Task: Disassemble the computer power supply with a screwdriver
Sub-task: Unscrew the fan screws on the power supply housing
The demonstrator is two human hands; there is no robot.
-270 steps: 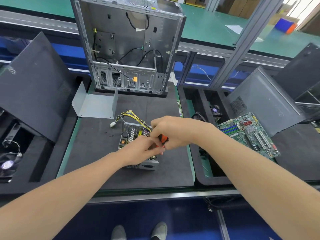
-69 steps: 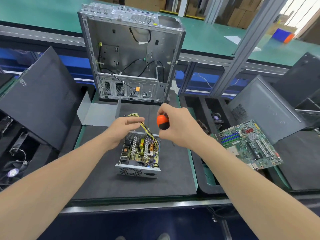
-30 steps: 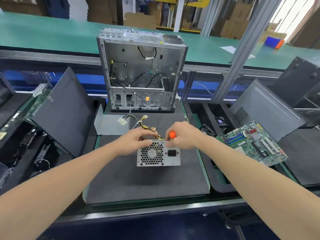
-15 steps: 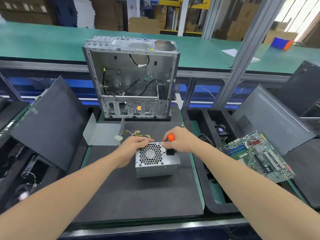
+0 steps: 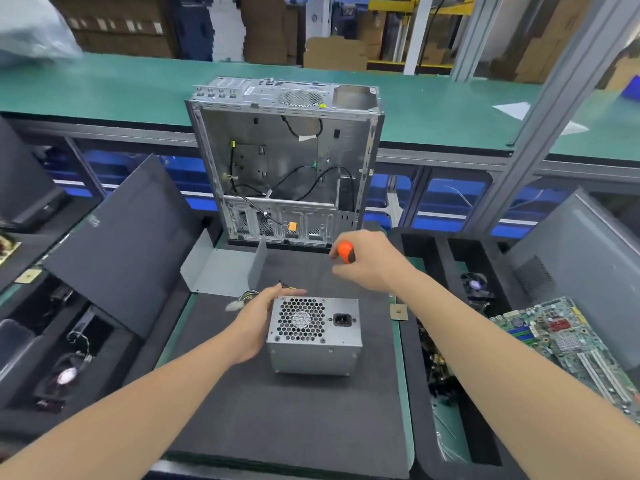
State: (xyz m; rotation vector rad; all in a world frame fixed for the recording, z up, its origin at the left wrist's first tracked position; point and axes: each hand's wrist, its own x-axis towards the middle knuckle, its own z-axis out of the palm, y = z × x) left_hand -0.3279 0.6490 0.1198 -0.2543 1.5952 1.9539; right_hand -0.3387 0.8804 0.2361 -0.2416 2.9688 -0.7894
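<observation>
Bright, even overhead light, soft shadows, wide-angle edge bowing, perhaps slight motion blur.

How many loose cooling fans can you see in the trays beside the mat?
2. The left fan lies in the left tray, low down; the right fan sits in the right tray, beyond the motherboard. More may be hidden behind the leaning panels.

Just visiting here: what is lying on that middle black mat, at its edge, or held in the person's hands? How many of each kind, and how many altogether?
Power supply: 1
Computer case: 1
Bent metal cover: 1
Small square chip, at the mat's right edge: 1
Screwdriver, held in the right hand: 1
Total: 5
</observation>
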